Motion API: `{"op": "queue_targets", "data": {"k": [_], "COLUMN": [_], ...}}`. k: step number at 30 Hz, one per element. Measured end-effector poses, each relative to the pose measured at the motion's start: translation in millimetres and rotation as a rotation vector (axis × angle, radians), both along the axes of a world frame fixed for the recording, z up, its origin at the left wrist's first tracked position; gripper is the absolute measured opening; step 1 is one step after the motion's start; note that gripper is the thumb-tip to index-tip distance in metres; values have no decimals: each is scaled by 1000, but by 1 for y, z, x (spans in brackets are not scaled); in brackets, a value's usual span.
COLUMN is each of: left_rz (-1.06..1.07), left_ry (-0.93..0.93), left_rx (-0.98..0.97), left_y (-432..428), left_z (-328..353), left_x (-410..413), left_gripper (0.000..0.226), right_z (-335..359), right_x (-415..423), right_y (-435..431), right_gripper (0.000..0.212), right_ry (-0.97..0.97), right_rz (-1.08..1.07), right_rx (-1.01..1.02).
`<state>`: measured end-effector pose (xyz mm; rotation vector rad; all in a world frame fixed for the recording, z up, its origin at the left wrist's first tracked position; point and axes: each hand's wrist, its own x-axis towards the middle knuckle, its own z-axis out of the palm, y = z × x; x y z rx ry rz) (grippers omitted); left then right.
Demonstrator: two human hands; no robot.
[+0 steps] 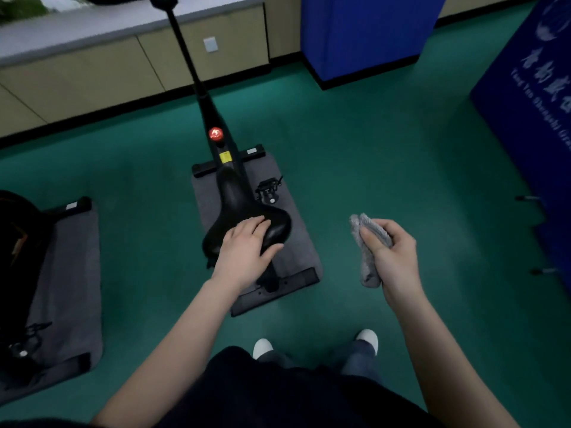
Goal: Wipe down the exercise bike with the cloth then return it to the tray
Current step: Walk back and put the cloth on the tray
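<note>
A black exercise bike (216, 118) stands on a grey mat (296, 242) in the middle of the green floor, with a red knob (215, 133) on its frame. My left hand (244, 251) lies flat on the rear of the black saddle (241, 199), fingers spread. To the right of the bike, clear of it, my right hand (392, 254) grips a folded grey cloth (367, 242) in the air. No tray is in view.
A second bike (18, 242) on its own grey mat (71, 273) stands at the left. Beige cabinets (92, 72) run along the back wall. Blue panels (364, 32) stand at the back right and a blue banner (531, 103) at the right edge. My feet (315, 344) are just behind the bike.
</note>
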<state>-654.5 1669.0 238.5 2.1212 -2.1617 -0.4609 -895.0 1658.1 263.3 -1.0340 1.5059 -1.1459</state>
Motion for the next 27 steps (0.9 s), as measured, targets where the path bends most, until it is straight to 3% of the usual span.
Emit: {"op": "queue_targets", "data": {"k": [14, 27], "left_rz": [-84, 74], "left_ry": [-72, -41], "left_rx": [-8, -8], "left_y": [-77, -204], "left_z": [13, 12], "left_x": [-249, -262], "left_gripper": [71, 71], "right_z": [-2, 10], "right_x": [-246, -243], "right_y": [-50, -222], "right_gripper": [14, 13], "right_ry": [67, 92], "right_rz": [-132, 47], "right_rx": [6, -93]}}
